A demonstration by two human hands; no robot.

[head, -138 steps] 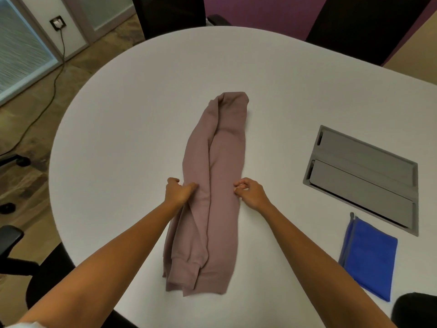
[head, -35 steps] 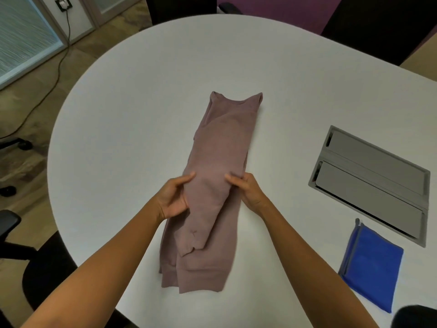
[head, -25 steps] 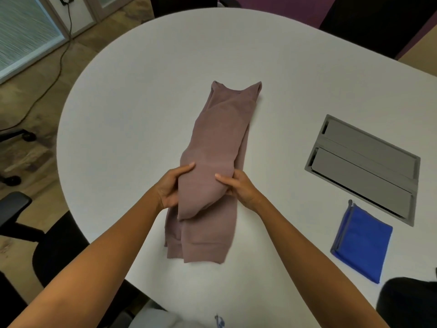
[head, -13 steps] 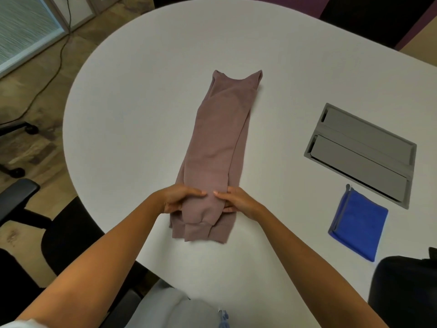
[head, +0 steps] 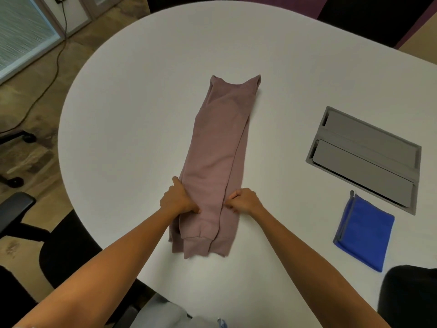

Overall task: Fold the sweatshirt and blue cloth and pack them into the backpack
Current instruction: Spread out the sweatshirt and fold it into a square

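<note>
Half a second ago our hands met on top of the sweatshirt (head: 217, 162); we have since slid them apart to its side edges, near the cuffed lower end. The sweatshirt is a soft, mauve fleece strip, long and narrow, lying flat mid-tabletop (head: 132, 95). Our left hand (head: 178, 200) pinches the left edge with curled fingers; our right hand (head: 244, 201) is fisted on the right edge. The blue cloth (head: 364, 233), a smooth folded rectangle, lies well apart to the right, near a grey hatch (head: 364, 157).
</note>
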